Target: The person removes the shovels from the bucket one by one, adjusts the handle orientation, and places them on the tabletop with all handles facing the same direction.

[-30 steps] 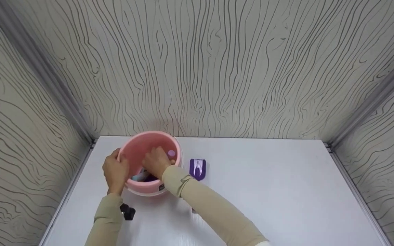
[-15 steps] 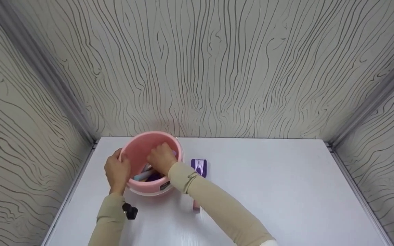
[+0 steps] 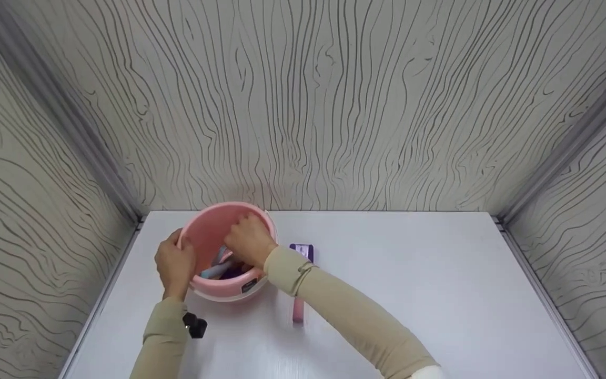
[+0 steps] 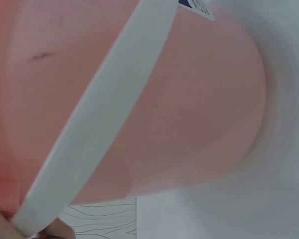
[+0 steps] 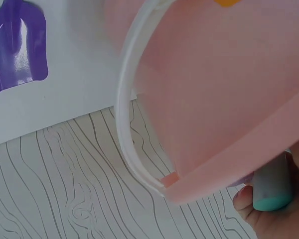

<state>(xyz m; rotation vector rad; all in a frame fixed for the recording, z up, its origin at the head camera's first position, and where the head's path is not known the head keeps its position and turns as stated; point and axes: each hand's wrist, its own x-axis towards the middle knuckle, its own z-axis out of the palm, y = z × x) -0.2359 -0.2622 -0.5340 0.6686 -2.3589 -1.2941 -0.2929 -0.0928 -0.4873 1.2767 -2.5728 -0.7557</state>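
A pink bucket (image 3: 221,289) with a white bail handle (image 4: 99,104) stands at the back left of the table, its mouth tilted toward me. My left hand (image 3: 175,263) grips its left rim, fingers outside and thumb over the edge. Inside the mouth is my right hand (image 3: 250,239), near the right wall. In the right wrist view its fingers curl round a grey handle (image 5: 271,179) with a teal end; the rest of that tool is hidden. Below the hand lie a pale handle with a light-blue end (image 3: 214,271) and something purple (image 3: 233,272).
Right of the bucket a toy shovel with a purple blade (image 5: 22,50) and a pink handle (image 3: 298,310) lies on the white table (image 3: 413,295), partly under my right sleeve. Wood-patterned panels (image 3: 303,105) enclose the table at the back and sides.
My right hand has shifted up and to the right within the bucket, and the lilac round end beside it is now covered. The sleeve hides more of the purple blade. My left hand keeps its grip.
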